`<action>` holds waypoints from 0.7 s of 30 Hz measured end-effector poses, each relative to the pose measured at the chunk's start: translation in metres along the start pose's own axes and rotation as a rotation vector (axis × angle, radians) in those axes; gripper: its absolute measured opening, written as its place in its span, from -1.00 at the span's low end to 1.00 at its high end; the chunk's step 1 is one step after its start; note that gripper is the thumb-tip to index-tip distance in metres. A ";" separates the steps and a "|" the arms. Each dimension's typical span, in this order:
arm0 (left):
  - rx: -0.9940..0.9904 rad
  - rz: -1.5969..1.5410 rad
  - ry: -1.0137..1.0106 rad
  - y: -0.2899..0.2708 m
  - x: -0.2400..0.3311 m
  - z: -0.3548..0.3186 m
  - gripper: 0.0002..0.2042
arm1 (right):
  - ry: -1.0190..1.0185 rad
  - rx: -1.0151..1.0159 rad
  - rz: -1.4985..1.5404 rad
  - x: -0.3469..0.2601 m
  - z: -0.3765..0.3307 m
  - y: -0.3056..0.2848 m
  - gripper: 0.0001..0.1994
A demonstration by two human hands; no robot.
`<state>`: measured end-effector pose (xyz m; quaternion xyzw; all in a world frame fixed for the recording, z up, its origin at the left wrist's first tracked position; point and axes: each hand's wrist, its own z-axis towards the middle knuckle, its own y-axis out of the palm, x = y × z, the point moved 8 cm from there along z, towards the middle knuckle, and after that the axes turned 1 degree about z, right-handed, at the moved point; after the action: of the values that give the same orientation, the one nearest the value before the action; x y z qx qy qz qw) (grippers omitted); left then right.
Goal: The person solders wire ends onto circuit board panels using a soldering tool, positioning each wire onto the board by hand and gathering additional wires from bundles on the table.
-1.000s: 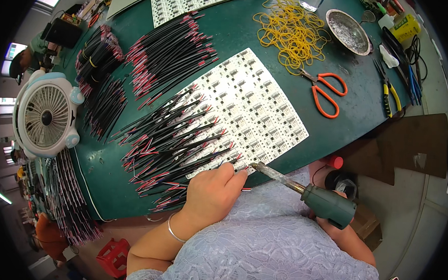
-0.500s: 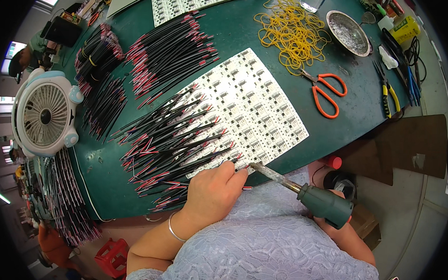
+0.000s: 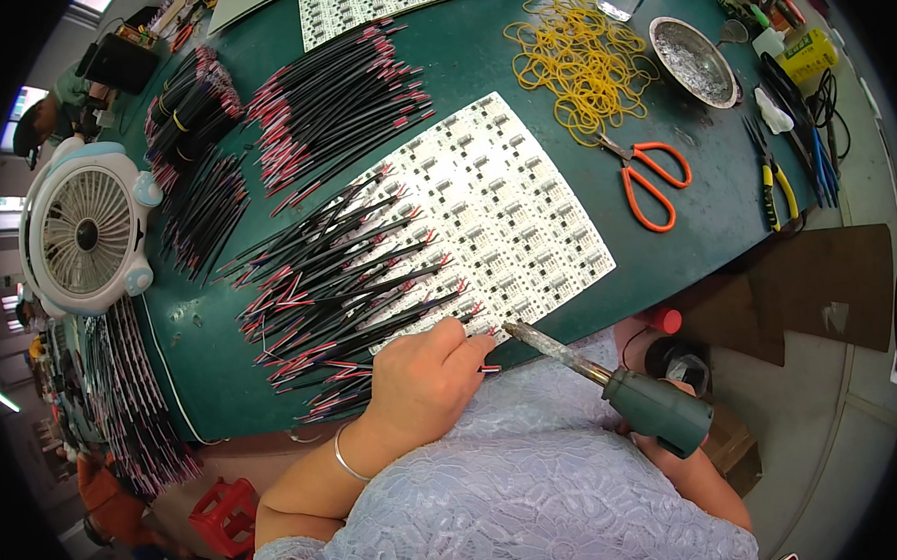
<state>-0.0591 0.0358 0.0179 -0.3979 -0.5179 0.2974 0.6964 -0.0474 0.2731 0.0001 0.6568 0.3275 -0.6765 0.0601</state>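
A white circuit board sheet (image 3: 502, 197) lies on the green table, its left part covered by rows of black wires (image 3: 370, 252) with red and white ends. At its near corner my left hand (image 3: 422, 374) is closed in a pinch on a wire, whose coloured ends (image 3: 490, 368) poke out beside the fingers. My right hand (image 3: 676, 452) grips a soldering iron (image 3: 653, 409) with a dark green handle, which hides most of the fingers. The iron's tip points left, close to the board's near edge, just right of my left fingertips.
Further wire bundles (image 3: 336, 100) lie behind and left, near a white-blue fan (image 3: 85, 232). Toward the back right are yellow rubber bands (image 3: 578, 65), a metal bowl (image 3: 693, 62), orange-handled cutters (image 3: 653, 184) and yellow-black pliers (image 3: 770, 179). More board sheets (image 3: 381, 2) lie at the back.
The soldering iron has shifted slightly right, its tip a little farther from my left fingertips. My left hand stays at the board's near corner. The whole view has moved slightly.
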 end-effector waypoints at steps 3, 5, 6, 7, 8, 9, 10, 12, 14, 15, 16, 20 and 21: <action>0.004 -0.002 0.005 0.000 0.000 0.001 -0.73 | -0.036 0.016 -0.024 -0.006 0.004 -0.002 -0.82; 0.006 -0.010 0.007 -0.001 -0.001 0.002 -0.74 | -0.204 0.022 -0.204 -0.023 0.008 -0.002 -0.83; 0.005 -0.020 0.007 -0.001 -0.001 0.002 -0.75 | -0.203 0.022 -0.204 -0.022 0.008 -0.002 -0.83; 0.003 -0.030 0.006 -0.001 -0.002 0.003 -0.76 | -0.202 0.015 -0.191 -0.022 0.008 -0.002 -0.83; 0.002 -0.030 0.006 -0.001 -0.002 0.003 -0.76 | -0.201 0.010 -0.178 -0.021 0.008 -0.002 -0.83; 0.002 -0.040 -0.004 -0.001 -0.003 0.003 -0.77 | -0.201 0.010 -0.177 -0.020 0.007 -0.002 -0.83; 0.003 -0.049 -0.014 -0.001 -0.003 0.003 -0.77 | -0.204 0.011 -0.192 -0.019 0.007 -0.002 -0.83; 0.001 -0.050 -0.019 -0.002 -0.003 0.004 -0.78 | -0.207 0.012 -0.207 -0.020 0.006 -0.002 -0.83; 0.000 -0.051 -0.024 -0.002 -0.003 0.004 -0.78 | -0.198 0.016 -0.209 -0.019 0.007 -0.001 -0.82; 0.001 -0.051 -0.026 -0.002 -0.004 0.004 -0.78 | -0.199 0.016 -0.209 -0.019 0.007 -0.001 -0.82; 0.002 -0.050 -0.027 -0.002 -0.004 0.004 -0.78 | -0.207 0.019 -0.232 -0.020 0.006 -0.001 -0.82; 0.008 -0.056 -0.021 -0.003 -0.003 0.004 -0.78 | -0.239 0.031 -0.289 -0.024 0.007 -0.002 -0.81; 0.004 -0.061 -0.020 -0.003 -0.004 0.004 -0.78 | -0.239 0.030 -0.290 -0.022 0.004 0.000 -0.81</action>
<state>-0.0644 0.0323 0.0192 -0.3773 -0.5363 0.2810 0.7008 -0.0483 0.2635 0.0205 0.5184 0.3991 -0.7562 -0.0093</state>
